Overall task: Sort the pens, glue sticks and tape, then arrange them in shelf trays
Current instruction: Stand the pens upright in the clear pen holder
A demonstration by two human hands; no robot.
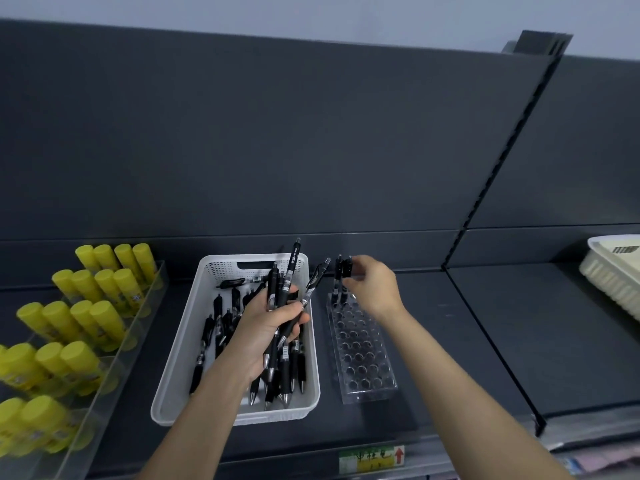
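My left hand [268, 327] grips a bundle of several black pens [289, 282] above a white basket [180, 344], where more black pens [221, 327] lie loose. A clear pen holder with rows of holes [362, 355] stands to the right of the basket. Two black pens [343, 275] stand upright in its far row. My right hand [372, 289] pinches the top of the right one of them. Yellow glue sticks [86, 313] stand in rows in a clear stepped tray [145, 327] at the left.
The dark shelf [485, 334] runs to the right past an upright divider [498, 174]. A white tray [609, 271] sits at the far right on the neighbouring shelf. A green and yellow price label [375, 459] is on the shelf's front edge.
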